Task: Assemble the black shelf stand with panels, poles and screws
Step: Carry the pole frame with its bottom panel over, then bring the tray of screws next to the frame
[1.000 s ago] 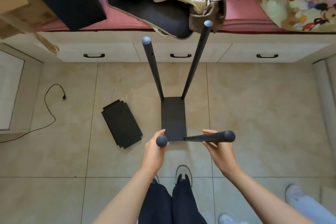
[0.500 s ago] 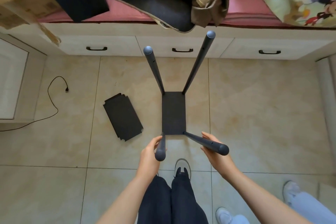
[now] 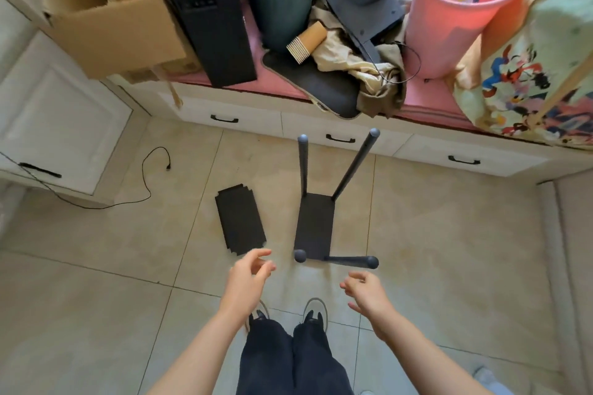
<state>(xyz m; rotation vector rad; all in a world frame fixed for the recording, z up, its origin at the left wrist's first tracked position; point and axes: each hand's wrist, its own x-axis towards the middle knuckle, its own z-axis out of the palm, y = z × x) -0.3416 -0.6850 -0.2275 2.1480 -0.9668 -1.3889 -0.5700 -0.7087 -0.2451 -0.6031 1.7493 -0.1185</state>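
Both hands have let go of the poles: the left hand (image 3: 248, 279) and right hand (image 3: 365, 293) hover with loose, spread grips, holding nothing. The stand (image 3: 314, 228) now rests alone on the floor (image 3: 449, 250), four poles up, so the spare panel (image 3: 240, 224) beside it likely goes on next.

black shelf stand (image 3: 314, 228) sits on the floor tiles right in front of my feet: one flat rectangular black panel w/ four dark poles coming up from its corners. far two poles (image 3: 353, 163) rise toward the drawers, leaning apart a bit, rounded caps on top. near left pole points almost straight at me so i see mostly its cap; near right pole (image 3: 351, 261) splays off to my right. a second loose panel (image 3: 240, 223), black w/ notched corners, lies flat on the tiles just left of the stand, not touching it.
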